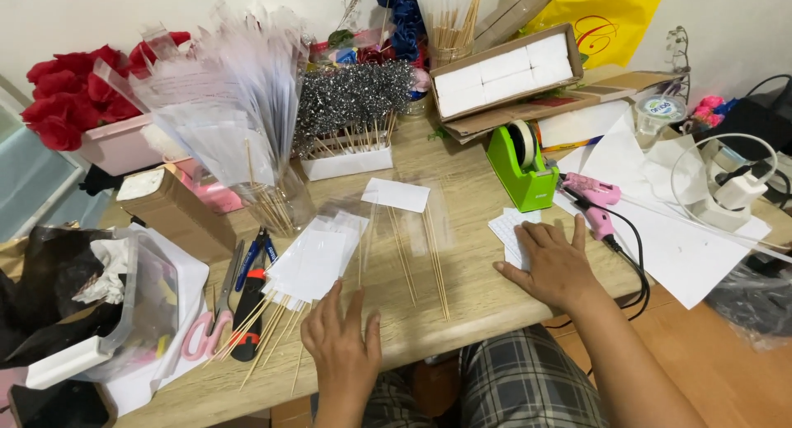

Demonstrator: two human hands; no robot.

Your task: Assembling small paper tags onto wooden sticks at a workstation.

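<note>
Looked mid-assembly: left hand (342, 345) hovered, fingers spread and empty, by the skewered sleeves (309, 267), right hand (554, 267) flat on the small white pad (505, 228), so next probably meant picking one up.

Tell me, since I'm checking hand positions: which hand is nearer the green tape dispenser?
Right. The right hand lies flat just below the green tape dispenser; the left hand rests farther off, down and to the left near the table edge.

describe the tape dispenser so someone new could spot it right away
Start at the wooden table and look just beyond the right hand. The tape dispenser stands there beside a pink glue gun; it is the only bright green thing.
</note>
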